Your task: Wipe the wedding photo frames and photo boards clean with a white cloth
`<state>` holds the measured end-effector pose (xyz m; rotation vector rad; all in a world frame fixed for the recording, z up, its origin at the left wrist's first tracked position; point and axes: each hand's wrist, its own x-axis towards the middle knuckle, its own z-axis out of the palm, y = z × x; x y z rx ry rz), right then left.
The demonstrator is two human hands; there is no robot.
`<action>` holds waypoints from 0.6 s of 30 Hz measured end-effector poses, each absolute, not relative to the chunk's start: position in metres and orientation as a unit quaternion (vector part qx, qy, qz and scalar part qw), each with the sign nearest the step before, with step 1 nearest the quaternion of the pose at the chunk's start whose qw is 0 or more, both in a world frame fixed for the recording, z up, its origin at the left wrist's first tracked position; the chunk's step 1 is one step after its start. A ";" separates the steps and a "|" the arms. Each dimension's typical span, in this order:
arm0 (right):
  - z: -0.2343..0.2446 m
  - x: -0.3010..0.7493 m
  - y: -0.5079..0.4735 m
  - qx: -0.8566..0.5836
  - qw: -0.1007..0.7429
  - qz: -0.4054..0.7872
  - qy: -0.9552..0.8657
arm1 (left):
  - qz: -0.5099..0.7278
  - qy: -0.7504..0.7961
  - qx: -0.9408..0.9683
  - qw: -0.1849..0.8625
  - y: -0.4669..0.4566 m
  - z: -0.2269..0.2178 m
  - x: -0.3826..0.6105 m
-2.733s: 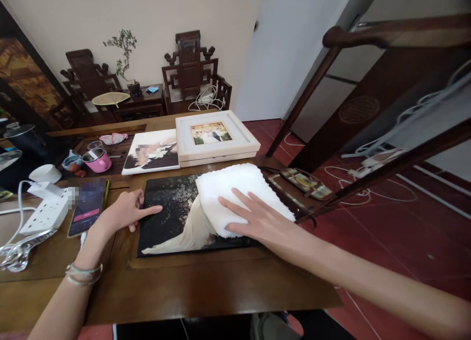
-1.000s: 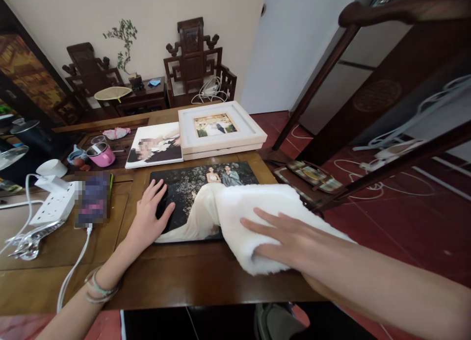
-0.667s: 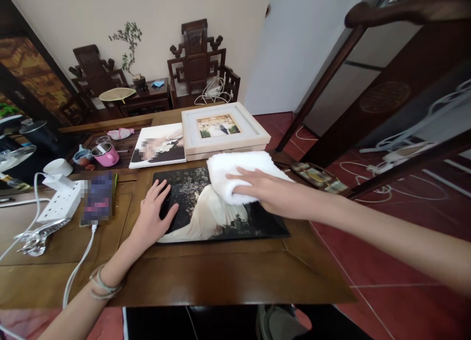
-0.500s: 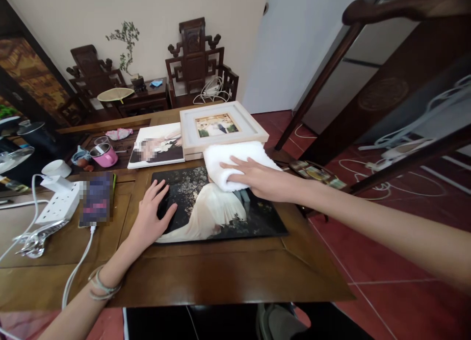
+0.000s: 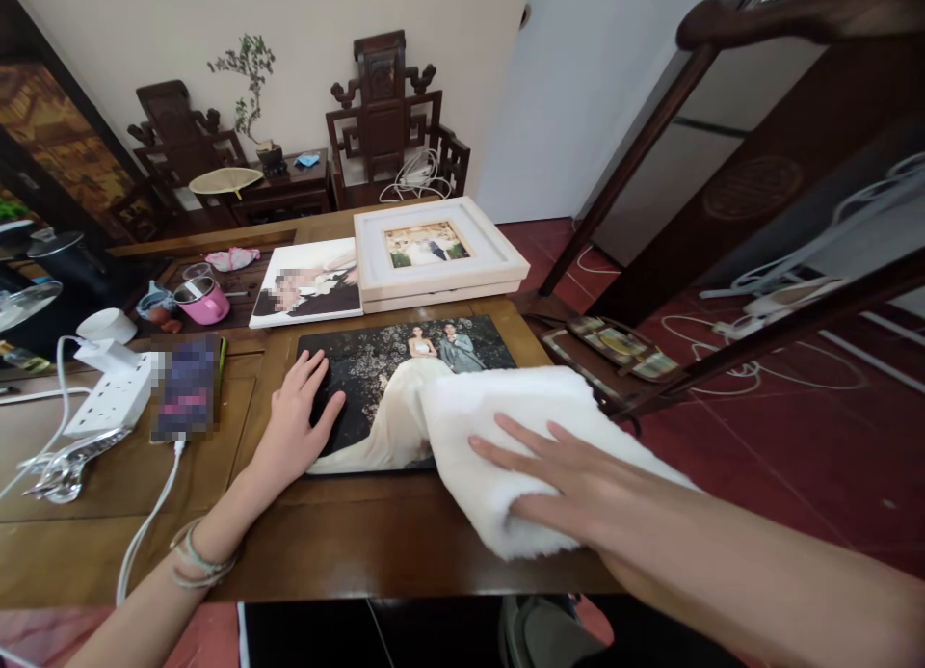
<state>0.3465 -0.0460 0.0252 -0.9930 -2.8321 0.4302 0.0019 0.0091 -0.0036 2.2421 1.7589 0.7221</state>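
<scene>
A large dark wedding photo panel (image 5: 376, 360) lies flat on the wooden table (image 5: 325, 543). My left hand (image 5: 293, 432) rests flat on the panel's left edge, fingers spread. My right hand (image 5: 570, 475) presses palm-down on a white towel (image 5: 491, 437), fingers stretched out. The towel covers the panel's near right corner and hangs past it onto the table.
Behind the panel lie a white framed photo (image 5: 434, 253) and a canvas print (image 5: 307, 282). To the left sit a phone (image 5: 184, 384) on a cable, a white power strip (image 5: 108, 393), a pink cup (image 5: 202, 302). Carved chairs (image 5: 383, 119) stand at the back; red floor at right.
My right hand has swept the towel from the panel's far edge back to its near right corner. The left hand has stayed on the left edge.
</scene>
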 end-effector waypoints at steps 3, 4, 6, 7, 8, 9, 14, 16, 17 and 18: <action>0.029 0.340 -0.004 -0.303 0.048 0.119 -0.944 | 0.235 0.588 0.768 0.098 0.009 -0.003 0.001; 0.031 0.338 0.014 -0.302 0.047 0.112 -0.946 | 0.233 0.586 0.770 0.097 0.009 -0.003 0.001; 0.033 0.334 0.050 -0.301 0.036 0.106 -0.947 | 0.232 0.584 0.772 0.097 0.010 -0.003 0.000; 0.035 0.332 0.065 -0.304 0.038 0.099 -0.947 | 0.233 0.583 0.773 0.096 0.010 -0.003 0.000; 0.036 0.330 0.078 -0.307 0.038 0.094 -0.946 | 0.236 0.582 0.772 0.095 0.010 -0.004 0.000; 0.037 0.329 0.087 -0.311 0.039 0.089 -0.945 | 0.239 0.583 0.771 0.094 0.010 -0.004 0.000; 0.031 0.332 0.080 -0.306 0.055 0.086 -0.947 | 0.242 0.590 0.763 0.100 0.010 -0.004 0.000; 0.025 0.337 0.053 -0.295 0.069 0.092 -0.949 | 0.239 0.593 0.762 0.105 0.010 -0.004 0.000; 0.023 0.340 0.036 -0.293 0.079 0.094 -0.948 | 0.238 0.593 0.762 0.106 0.010 -0.003 0.000; 0.022 0.342 0.018 -0.293 0.086 0.097 -0.947 | 0.237 0.594 0.761 0.106 0.010 -0.003 0.000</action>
